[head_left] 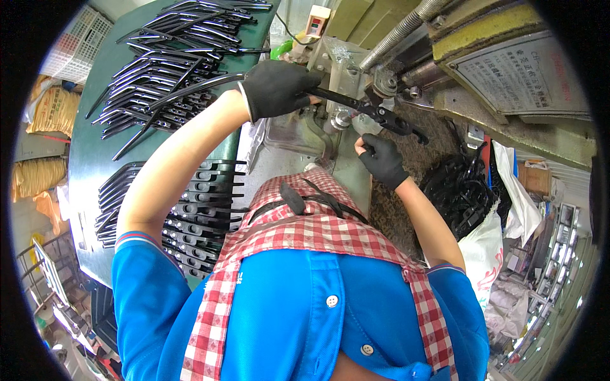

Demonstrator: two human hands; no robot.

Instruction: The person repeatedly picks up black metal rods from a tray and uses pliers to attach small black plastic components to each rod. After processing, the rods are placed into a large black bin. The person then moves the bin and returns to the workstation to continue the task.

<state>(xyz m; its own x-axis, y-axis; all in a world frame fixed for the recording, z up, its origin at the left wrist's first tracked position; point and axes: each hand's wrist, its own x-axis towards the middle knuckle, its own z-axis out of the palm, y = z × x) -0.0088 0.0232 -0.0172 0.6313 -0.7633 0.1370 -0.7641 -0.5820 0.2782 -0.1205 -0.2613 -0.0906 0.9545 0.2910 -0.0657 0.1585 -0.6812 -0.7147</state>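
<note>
My left hand [279,89], in a black glove with bare fingertips, is wrapped round a long black wiper arm [343,98]. The bent, thin part of the arm runs back to the left over the table, while its wider jointed end with a hook reaches right, in front of the machine's metal head [384,82]. Below that end is my right hand [384,162], gloved likewise, with its fingers curled in and thumb and forefinger close together. Whatever it may hold is too small to make out. It appears apart from the wiper arm.
Many similar black wiper arms [159,70] lie piled on the green table [82,165] at left, with another row [197,209] nearer me. A greenish machine with a plate [508,76] stands at right. Beyond my right forearm are a heap of black parts [454,190] and white sacks [483,247].
</note>
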